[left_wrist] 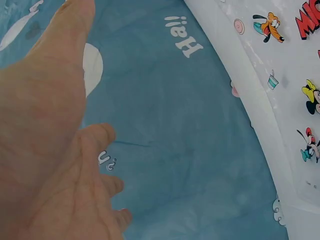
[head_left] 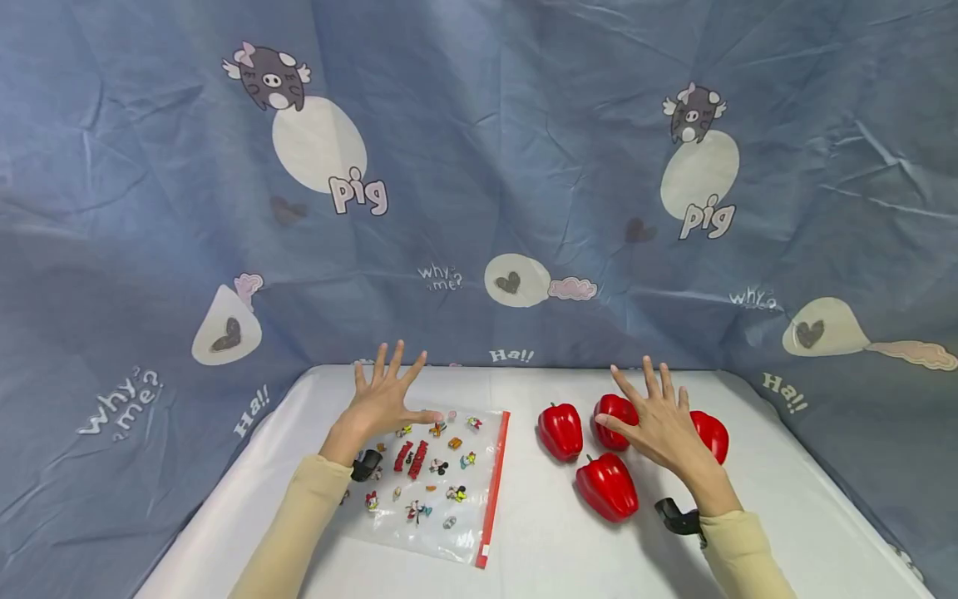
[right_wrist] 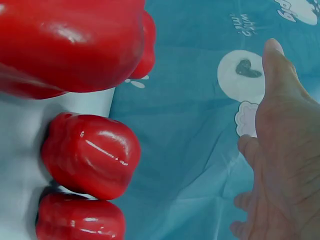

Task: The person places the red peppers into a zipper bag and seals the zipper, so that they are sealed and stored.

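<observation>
My left hand [head_left: 383,401] hovers with spread fingers above the far left part of a clear zip bag [head_left: 441,532], which lies flat on the table with cartoon prints and a red zip edge. In the left wrist view the palm [left_wrist: 65,165] shows with nothing in it. Over the red bell peppers [head_left: 607,489] on the right, my right hand [head_left: 660,424] is held up, fingers spread and holding nothing. One pepper [head_left: 709,436] is partly hidden behind that hand. The right wrist view shows glossy peppers [right_wrist: 92,155] beside the palm [right_wrist: 290,150], apart from it.
A white table [head_left: 524,549] carries the bag and the several peppers. Blue cloth [head_left: 479,166] with pig prints hangs behind the table and at both sides. Each wrist wears a black camera mount [head_left: 677,517].
</observation>
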### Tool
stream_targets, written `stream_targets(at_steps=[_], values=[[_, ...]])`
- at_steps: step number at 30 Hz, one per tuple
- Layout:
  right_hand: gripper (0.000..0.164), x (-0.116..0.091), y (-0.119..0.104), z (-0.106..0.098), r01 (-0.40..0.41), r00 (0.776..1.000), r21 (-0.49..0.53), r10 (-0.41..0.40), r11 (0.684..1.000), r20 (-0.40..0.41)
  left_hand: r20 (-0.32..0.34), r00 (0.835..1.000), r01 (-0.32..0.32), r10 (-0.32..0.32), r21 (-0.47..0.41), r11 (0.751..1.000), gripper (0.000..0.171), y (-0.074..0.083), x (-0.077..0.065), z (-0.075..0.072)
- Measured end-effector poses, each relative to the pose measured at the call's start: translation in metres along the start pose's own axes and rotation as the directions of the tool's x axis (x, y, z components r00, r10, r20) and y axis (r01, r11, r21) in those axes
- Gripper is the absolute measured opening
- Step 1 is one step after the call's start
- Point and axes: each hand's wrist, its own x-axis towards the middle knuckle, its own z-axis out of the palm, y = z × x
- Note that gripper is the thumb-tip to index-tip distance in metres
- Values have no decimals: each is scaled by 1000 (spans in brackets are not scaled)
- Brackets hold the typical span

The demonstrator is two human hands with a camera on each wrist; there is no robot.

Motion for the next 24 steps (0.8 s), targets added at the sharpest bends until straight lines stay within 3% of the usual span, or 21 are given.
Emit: stream_targets(at_steps=[10,17,24], values=[[84,-6,-1,1,45,999,-50,-45,998,9,28,1000,-13,11,51,999,108,8,2,1],[88,-16,-1,5,42,999,-31,-42,999,4,93,996,-7,8,-12,1000,103,12,-3,2],[89,-29,0,8,65,998,-20,-65,998,-6,119,991,-61,59,15,998,93,24,-11,5]])
